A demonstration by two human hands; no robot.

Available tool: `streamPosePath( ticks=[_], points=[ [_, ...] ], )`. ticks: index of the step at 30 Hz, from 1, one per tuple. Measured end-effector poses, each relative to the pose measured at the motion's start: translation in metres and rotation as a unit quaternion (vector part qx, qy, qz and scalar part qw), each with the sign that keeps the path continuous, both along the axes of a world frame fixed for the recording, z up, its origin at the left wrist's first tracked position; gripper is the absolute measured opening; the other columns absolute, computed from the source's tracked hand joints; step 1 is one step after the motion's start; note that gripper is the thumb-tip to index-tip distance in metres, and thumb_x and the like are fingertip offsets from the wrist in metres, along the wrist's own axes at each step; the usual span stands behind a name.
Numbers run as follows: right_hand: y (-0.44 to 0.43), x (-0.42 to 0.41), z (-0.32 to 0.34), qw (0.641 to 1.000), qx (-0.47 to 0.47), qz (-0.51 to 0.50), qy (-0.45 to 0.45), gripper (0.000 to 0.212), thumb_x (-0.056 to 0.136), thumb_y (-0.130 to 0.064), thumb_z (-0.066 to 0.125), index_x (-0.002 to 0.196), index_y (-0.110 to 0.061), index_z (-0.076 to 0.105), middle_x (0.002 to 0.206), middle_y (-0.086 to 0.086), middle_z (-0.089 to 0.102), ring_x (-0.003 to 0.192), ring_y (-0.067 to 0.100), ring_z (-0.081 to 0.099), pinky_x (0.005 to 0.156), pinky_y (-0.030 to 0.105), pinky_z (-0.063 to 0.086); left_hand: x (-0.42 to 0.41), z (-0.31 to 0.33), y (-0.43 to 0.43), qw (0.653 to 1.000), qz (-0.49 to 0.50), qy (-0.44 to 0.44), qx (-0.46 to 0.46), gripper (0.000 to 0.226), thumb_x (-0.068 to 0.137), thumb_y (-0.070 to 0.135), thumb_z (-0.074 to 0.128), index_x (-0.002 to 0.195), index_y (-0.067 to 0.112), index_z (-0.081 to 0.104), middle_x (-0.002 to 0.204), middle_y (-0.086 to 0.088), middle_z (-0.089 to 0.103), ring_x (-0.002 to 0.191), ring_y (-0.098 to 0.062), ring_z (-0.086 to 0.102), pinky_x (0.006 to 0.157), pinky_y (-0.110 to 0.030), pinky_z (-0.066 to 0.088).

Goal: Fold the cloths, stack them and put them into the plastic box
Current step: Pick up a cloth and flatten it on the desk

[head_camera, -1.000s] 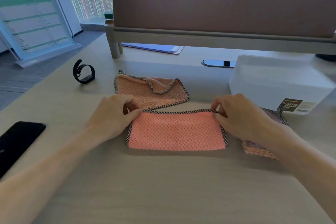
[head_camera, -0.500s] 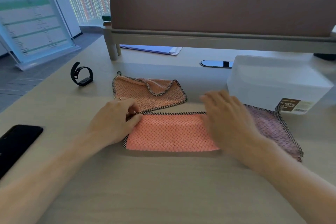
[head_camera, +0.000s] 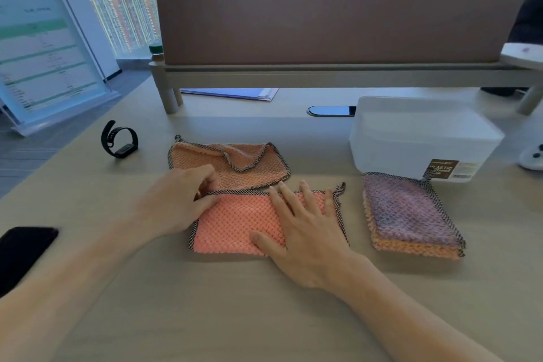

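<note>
Two hands are on the pink cloth (head_camera: 232,226) at the middle of the desk (head_camera: 205,317): your left hand (head_camera: 176,200) pinches its far left corner, your right hand (head_camera: 311,235) presses it flat, fingers straight. The plastic box (head_camera: 411,138) stands toward the right edge.

Items on the desk (head_camera: 235,317)
Left of the plastic box (head_camera: 423,138): pink cloth (head_camera: 235,223), orange cloth (head_camera: 264,176), wristband (head_camera: 126,149), phone (head_camera: 23,255); at its front, apparently touching, a folded stack (head_camera: 408,211).

One wide-angle camera, worn on the person's head, looked forward and down over the desk (head_camera: 264,317) from close above the left hand (head_camera: 176,203) and right hand (head_camera: 308,232); a partition (head_camera: 338,14) and windows (head_camera: 123,8) filled the far edge.
</note>
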State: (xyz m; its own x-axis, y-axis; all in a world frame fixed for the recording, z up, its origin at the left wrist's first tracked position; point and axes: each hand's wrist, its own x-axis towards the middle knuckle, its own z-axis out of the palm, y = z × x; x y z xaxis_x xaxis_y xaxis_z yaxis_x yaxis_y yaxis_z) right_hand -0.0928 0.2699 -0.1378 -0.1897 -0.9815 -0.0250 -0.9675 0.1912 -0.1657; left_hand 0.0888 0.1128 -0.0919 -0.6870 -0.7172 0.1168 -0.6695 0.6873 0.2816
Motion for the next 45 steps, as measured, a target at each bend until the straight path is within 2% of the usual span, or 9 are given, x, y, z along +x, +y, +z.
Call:
streamPosePath(
  ticks=[8, 12, 16, 20, 23, 27, 32, 40, 45],
  points=[
    [0.000, 0.000, 0.000, 1.000, -0.001, 0.003, -0.003, 0.093, 0.086, -0.083, 0.006, 0.161, -0.029, -0.009, 0.171, -0.006, -0.006, 0.156, 0.028, -0.014, 0.120, 0.067, -0.008, -0.001, 0.010, -0.001, 0.992, 0.016, 0.067, 0.104, 0.014, 0.094, 0.030, 0.068, 0.087, 0.024, 0.058, 0.086, 0.006, 0.067, 0.078, -0.012, 0.061, 0.067, -0.028, 0.044],
    [0.000, -0.001, 0.001, 1.000, 0.002, 0.000, -0.006, 0.090, 0.089, -0.080, 0.007, 0.161, -0.028, -0.009, 0.171, -0.006, -0.006, 0.156, 0.028, -0.013, 0.120, 0.066, -0.010, -0.011, 0.018, -0.003, 0.948, 0.086, 0.142, 0.272, 0.017, 0.095, 0.029, 0.069, 0.100, 0.014, 0.063, 0.095, -0.002, 0.062, 0.078, -0.014, 0.057, 0.053, -0.021, 0.046],
    [0.000, 0.000, 0.002, 1.000, -0.002, -0.008, -0.018, 0.085, 0.093, -0.074, 0.008, 0.161, -0.025, -0.007, 0.171, -0.004, -0.007, 0.157, 0.027, -0.014, 0.120, 0.064, -0.011, -0.035, 0.042, 0.004, 0.897, 0.089, 0.218, 0.375, 0.023, 0.093, 0.024, 0.072, 0.111, 0.011, 0.067, 0.107, -0.008, 0.069, 0.092, -0.021, 0.060, 0.072, -0.033, 0.050],
    [0.005, -0.007, 0.013, 0.983, -0.066, -0.018, -0.170, 0.073, 0.102, -0.055, 0.027, 0.162, -0.026, -0.003, 0.170, -0.011, -0.014, 0.154, 0.010, -0.022, 0.125, 0.051, -0.012, -0.078, 0.054, 0.022, 0.914, 0.065, 0.188, 0.353, 0.028, 0.090, 0.024, 0.076, 0.113, 0.010, 0.068, 0.085, -0.004, 0.066, 0.058, -0.012, 0.055, 0.045, -0.021, 0.043],
    [0.031, -0.021, 0.025, 0.914, -0.209, -0.077, -0.339, 0.060, 0.104, -0.022, 0.046, 0.160, -0.025, 0.023, 0.167, -0.015, 0.017, 0.154, 0.000, 0.009, 0.126, 0.029, 0.011, -0.108, 0.047, 0.037, 0.936, 0.045, 0.125, 0.327, 0.029, 0.091, 0.023, 0.073, 0.107, 0.000, 0.068, 0.074, -0.007, 0.066, 0.036, -0.005, 0.051, 0.035, -0.016, 0.038],
    [0.073, -0.039, 0.022, 0.869, -0.306, -0.147, -0.360, 0.041, 0.096, -0.005, 0.058, 0.132, -0.024, 0.057, 0.122, -0.014, 0.067, 0.111, -0.009, 0.060, 0.087, 0.003, 0.043, -0.135, 0.034, 0.056, 0.950, 0.034, 0.060, 0.305, 0.019, 0.090, 0.027, 0.072, 0.091, 0.010, 0.064, 0.088, -0.016, 0.077, 0.056, -0.020, 0.060, 0.045, -0.020, 0.045],
    [0.085, -0.035, 0.016, 0.882, -0.295, -0.136, -0.341, 0.033, 0.092, -0.014, 0.070, 0.117, -0.033, 0.060, 0.097, -0.014, 0.072, 0.085, 0.000, 0.069, 0.065, 0.008, 0.050, -0.152, 0.017, 0.069, 0.948, 0.034, 0.052, 0.314, 0.016, 0.085, 0.023, 0.068, 0.089, 0.008, 0.062, 0.076, -0.019, 0.078, 0.054, -0.023, 0.060, 0.046, -0.021, 0.045],
    [0.080, -0.030, 0.017, 0.902, -0.276, -0.135, -0.302, 0.048, 0.081, -0.037, 0.081, 0.109, -0.052, 0.045, 0.098, -0.018, 0.064, 0.073, -0.001, 0.069, 0.070, 0.020, 0.057, -0.162, 0.021, 0.080, 0.955, 0.015, 0.043, 0.293, 0.020, 0.089, 0.020, 0.064, 0.078, 0.019, 0.046, 0.074, -0.017, 0.079, 0.048, -0.021, 0.061, 0.048, -0.024, 0.049],
    [0.081, -0.031, 0.012, 0.911, -0.278, -0.135, -0.275, 0.051, 0.085, -0.037, 0.076, 0.127, -0.038, 0.049, 0.108, -0.018, 0.058, 0.084, 0.006, 0.065, 0.078, 0.027, 0.057, -0.163, 0.014, 0.084, 0.949, 0.002, 0.064, 0.310, 0.055, 0.088, 0.043, 0.066, 0.128, 0.013, 0.045, 0.075, -0.006, 0.077, 0.051, -0.018, 0.068, 0.048, -0.027, 0.054]
  ],
)
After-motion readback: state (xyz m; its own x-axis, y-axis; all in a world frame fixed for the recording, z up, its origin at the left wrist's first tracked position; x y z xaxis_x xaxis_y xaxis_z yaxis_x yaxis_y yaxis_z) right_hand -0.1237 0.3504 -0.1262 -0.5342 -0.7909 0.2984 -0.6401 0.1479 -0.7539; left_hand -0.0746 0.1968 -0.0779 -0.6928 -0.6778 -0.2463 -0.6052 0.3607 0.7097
